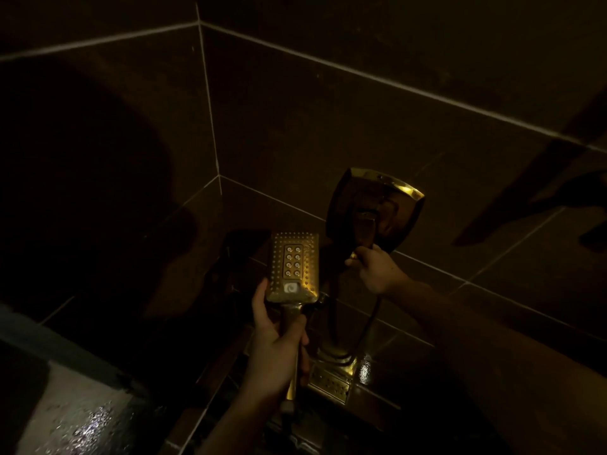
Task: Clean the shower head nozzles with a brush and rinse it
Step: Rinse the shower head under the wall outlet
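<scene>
The scene is very dark. A gold rectangular shower head (294,267) faces me, its nozzle rows and a small white button visible. My left hand (276,349) grips its handle from below, thumb resting along the head's left edge. My right hand (377,267) grips the gold lever (364,231) of the wall mixer plate (387,195) to the right of the head. The hose (368,326) loops down below my right hand. No brush shows in view.
Dark wall tiles with pale grout lines meet in a corner (213,159) at the back left. A gold floor drain (331,382) glints below the hose loop. A pale wet ledge (82,418) lies at the lower left.
</scene>
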The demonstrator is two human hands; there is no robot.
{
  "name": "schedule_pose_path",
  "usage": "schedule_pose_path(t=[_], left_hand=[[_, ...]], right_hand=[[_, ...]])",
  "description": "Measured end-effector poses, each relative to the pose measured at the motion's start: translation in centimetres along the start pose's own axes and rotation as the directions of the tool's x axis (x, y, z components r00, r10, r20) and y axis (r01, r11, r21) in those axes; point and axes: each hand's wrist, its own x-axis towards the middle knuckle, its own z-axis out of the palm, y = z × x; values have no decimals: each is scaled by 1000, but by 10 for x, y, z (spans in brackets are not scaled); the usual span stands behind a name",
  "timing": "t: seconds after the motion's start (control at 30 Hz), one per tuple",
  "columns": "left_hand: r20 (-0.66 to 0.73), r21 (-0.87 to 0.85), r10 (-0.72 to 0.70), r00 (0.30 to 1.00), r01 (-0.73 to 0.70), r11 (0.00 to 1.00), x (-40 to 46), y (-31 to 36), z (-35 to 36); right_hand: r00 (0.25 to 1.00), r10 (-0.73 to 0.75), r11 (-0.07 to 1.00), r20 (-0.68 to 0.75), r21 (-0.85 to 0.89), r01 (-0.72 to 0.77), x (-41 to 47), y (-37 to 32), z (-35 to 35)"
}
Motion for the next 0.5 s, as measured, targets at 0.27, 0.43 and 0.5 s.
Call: schedule_pose_path(t=[0.27,0.43,0.5], left_hand=[[-11,-1,3,1000,-3,1000,1,-12,1],[-25,4,-12,1000,12,1000,6,-22,6],[-26,16,-12,1000,13,1000,7,-26,8]], right_hand=[[1000,-19,1000,16,1,19,-1,0,-3],[1000,-21,1000,2,-18,21,0,-4,-4],[1000,-8,1000,5,-28,8,-1,-5,-4]])
